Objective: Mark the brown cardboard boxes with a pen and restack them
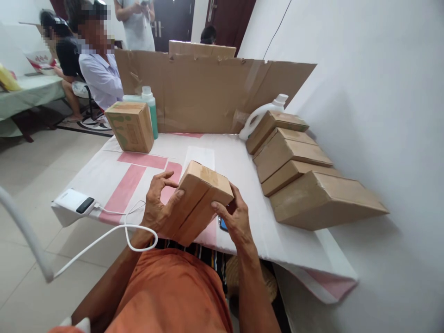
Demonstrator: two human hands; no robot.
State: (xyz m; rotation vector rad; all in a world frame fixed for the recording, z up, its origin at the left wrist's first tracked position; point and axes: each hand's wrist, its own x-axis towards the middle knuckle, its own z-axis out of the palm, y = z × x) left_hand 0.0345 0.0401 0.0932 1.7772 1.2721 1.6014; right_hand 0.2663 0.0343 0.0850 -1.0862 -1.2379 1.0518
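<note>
A small taped cardboard box (pixel 199 192) is tilted between my two hands, over the near edge of the table. My right hand (pixel 237 215) grips its right side, thumb on the near face and fingers wrapped behind. My left hand (pixel 159 199) is at its left side, with the thumb against the edge and the fingers curled; some fingertips stand off the box. Partly hidden behind my right hand, a phone (pixel 223 224) lies on the cloth. A white sheet of paper (pixel 200 156) lies just beyond the held box.
Several cardboard boxes (pixel 301 194) lean in a row along the right wall, near a white jug (pixel 265 111). At the back left stand another carton (pixel 130 127) and a green bottle (pixel 152 113). A cardboard panel (pixel 208 92) closes the far side. A cabled power bank (pixel 74 201) lies left.
</note>
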